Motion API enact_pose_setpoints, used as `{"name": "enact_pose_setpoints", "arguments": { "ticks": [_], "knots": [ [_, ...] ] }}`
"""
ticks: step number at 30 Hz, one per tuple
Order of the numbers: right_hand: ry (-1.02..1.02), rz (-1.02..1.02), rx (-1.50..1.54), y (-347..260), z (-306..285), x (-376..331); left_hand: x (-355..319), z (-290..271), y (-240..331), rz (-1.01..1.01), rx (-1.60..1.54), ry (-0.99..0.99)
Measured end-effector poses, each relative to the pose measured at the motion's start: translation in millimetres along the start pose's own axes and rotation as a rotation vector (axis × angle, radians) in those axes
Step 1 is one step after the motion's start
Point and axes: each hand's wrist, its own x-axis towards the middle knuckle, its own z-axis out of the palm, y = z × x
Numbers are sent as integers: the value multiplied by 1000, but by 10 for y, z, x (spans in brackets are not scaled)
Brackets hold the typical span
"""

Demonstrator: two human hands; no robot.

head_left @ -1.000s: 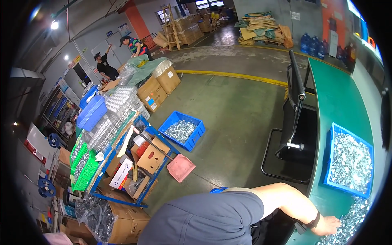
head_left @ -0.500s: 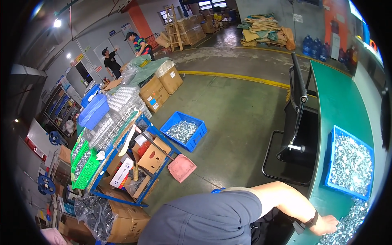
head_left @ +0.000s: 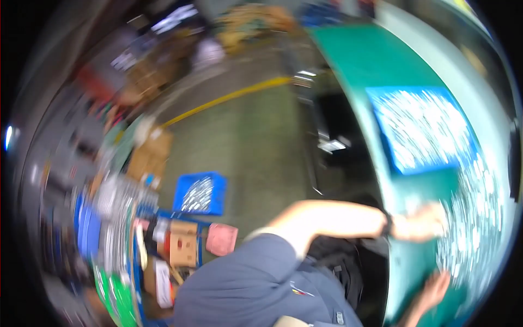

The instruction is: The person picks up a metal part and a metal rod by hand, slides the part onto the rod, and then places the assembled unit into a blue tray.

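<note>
Honestly, the frame is smeared by motion, so I read only the coarse layout.

Landmark: the green workbench (head_left: 376, 60), running along the right of the view; everything below is placed against it.

Loose parts: a spread of small, shiny metal pieces (head_left: 474, 218) lies bare on the workbench top near its closer end. Their exact kind is too blurred to tell.

Blue tray: a blue tray (head_left: 422, 131) full of the same bright pieces sits on the workbench just beyond the loose spread, touching or nearly touching it.

Left hand: my left hand (head_left: 422, 222), a dark band at its wrist, reaches across onto the workbench and rests at the near edge of the loose parts. I cannot tell whether its fingers are spread or closed.

Right hand: my right hand (head_left: 436, 289) lies at the workbench's near edge, just below the spread. Its grip is unreadable too.

Handling, my judgement: each piece looks light, hard and stiff, probably slick. The pile will shift and scatter rather than lift as one. I would pinch single pieces by their sides, or cup a handful from underneath. The full tray is likely heavy, best taken by both end rims.

Off the bench: a blue crate (head_left: 200, 193) of similar parts stands on the concrete floor, well apart from the workbench.
</note>
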Motion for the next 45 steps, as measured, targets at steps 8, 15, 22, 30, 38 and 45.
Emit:
{"name": "enact_pose_setpoints", "arguments": {
  "ticks": [8,15,22,30,38,45],
  "knots": [
    [-220,-85,-25,-511,327,-299,-337,-268,205,-855,-397,-309],
    [-271,-148,65,-500,263,-338,-278,-55,252,-934,-413,-391],
    [-237,-112,103,-514,307,-297,-286,-32,245,-903,-389,-416],
    [-338,-197,-292,-327,138,-215,-403,104,229,-453,-213,-365],
    [-391,-133,-440,-660,314,-373,-532,121,191,-375,-280,-292],
    [-430,-150,-270,-525,217,-286,-581,191,170,-394,-258,-247]
  ]
}}
